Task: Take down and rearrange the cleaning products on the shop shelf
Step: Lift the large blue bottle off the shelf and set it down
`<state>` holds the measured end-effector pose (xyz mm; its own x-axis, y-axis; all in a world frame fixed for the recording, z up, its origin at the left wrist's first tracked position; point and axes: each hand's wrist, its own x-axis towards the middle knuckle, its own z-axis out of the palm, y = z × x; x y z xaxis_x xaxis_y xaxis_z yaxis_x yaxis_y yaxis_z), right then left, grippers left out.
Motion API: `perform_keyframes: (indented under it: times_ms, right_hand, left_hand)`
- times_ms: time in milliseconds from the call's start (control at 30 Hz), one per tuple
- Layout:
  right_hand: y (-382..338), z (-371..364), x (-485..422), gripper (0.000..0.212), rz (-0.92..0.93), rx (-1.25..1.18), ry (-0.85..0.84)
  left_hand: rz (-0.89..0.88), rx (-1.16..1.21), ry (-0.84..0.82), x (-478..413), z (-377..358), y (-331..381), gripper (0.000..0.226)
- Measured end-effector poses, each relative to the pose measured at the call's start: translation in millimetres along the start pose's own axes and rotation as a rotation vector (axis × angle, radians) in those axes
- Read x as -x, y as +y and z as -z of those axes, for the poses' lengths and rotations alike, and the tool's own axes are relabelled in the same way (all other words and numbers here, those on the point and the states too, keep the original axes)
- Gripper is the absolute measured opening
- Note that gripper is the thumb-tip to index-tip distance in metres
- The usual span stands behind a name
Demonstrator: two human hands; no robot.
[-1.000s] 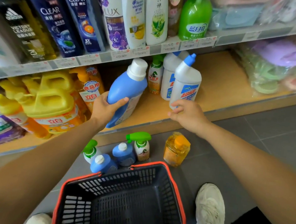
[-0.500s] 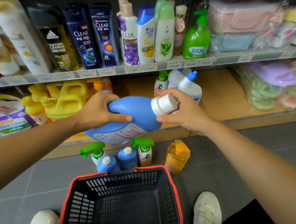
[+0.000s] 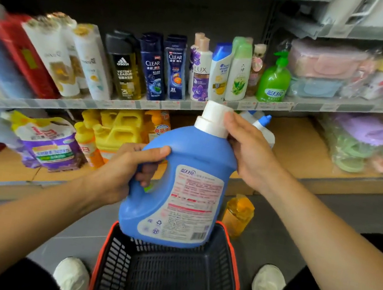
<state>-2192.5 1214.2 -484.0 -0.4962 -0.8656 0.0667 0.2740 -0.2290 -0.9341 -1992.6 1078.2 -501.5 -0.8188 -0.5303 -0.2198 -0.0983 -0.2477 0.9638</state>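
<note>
A big blue detergent bottle (image 3: 183,168) with a white cap stands upright in the air above the basket, its back label facing me. My left hand (image 3: 121,171) grips its handle, fingers curled through it. My right hand (image 3: 247,145) holds the neck and white cap from the right side. Behind my right hand, on the wooden bottom shelf (image 3: 294,145), a white bottle with a blue nozzle (image 3: 264,124) stands partly hidden.
A black basket with a red rim (image 3: 165,277) sits on the grey floor between my white shoes. An orange soap bottle (image 3: 237,213) stands on the floor by it. Yellow jugs (image 3: 116,128) and purple refill bags (image 3: 48,146) fill the bottom shelf's left; shampoo bottles (image 3: 174,68) line the shelf above.
The blue bottle came off the bottom shelf, lay tilted between both hands, and now stands upright, closer to me above the basket. The small floor bottles are now hidden behind it.
</note>
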Motion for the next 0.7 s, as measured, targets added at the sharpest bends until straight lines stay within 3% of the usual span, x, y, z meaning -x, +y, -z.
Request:
perform_keyframes:
  times_ms: [233,433,500,600,633,700]
  right_hand:
    - [7,-5,5,0.026,-0.006,0.193,0.018]
    - [21,-21,1,0.007,0.132,0.421,0.272]
    - [27,-28,1,0.018,0.202,0.488,0.387]
    - [37,-35,2,0.07,0.22,0.598,0.475]
    - [39,-36,2,0.077,0.23,0.615,0.462]
    - [40,-36,0,0.07,0.263,0.605,0.419]
  left_hand:
    - [0.07,0.099,-0.016,10,4,-21,0.039]
    - [-0.04,0.01,0.062,13,-2,-26,0.041]
    - [-0.127,-0.083,0.132,14,-8,-29,0.045]
    - [-0.269,-0.304,0.292,18,-19,-34,0.055]
    - [-0.309,-0.363,0.332,20,-22,-36,0.056]
    - [-0.374,-0.432,0.375,21,-24,-36,0.048]
